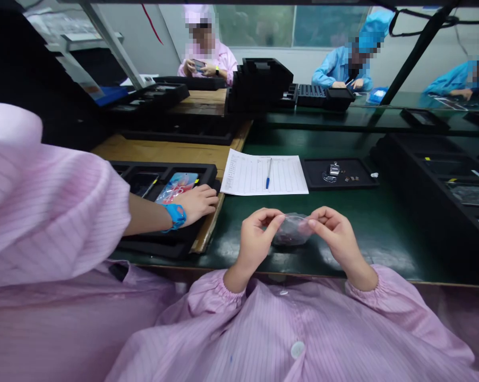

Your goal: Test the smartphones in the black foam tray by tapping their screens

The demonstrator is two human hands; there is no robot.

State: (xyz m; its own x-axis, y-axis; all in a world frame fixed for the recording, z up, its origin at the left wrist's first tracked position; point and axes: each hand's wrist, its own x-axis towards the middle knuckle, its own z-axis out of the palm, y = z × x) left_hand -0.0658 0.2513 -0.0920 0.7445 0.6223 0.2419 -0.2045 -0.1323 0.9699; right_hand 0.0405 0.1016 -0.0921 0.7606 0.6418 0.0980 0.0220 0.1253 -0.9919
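A small clear plastic bag (291, 231) is stretched between my two hands, just above the green tabletop near its front edge. My left hand (258, 233) pinches the bag's upper left corner between thumb and forefinger. At the opposite upper corner, my right hand (335, 232) has the same kind of pinch. Something dark shows low in the bag, too blurred to name. Beyond my hands lie a printed sheet (243, 175) with a blue pen (268, 175) on it, and a shallow black tray (317, 180) holding a small metallic item and several tiny pieces.
At my left, a co-worker's hand (199, 204) with a blue wristband rests at a black foam tray (202, 168) holding phones. Black trays (422, 175) stand on the right. Stacked black boxes (259, 87) stand farther back. Several people sit across the bench.
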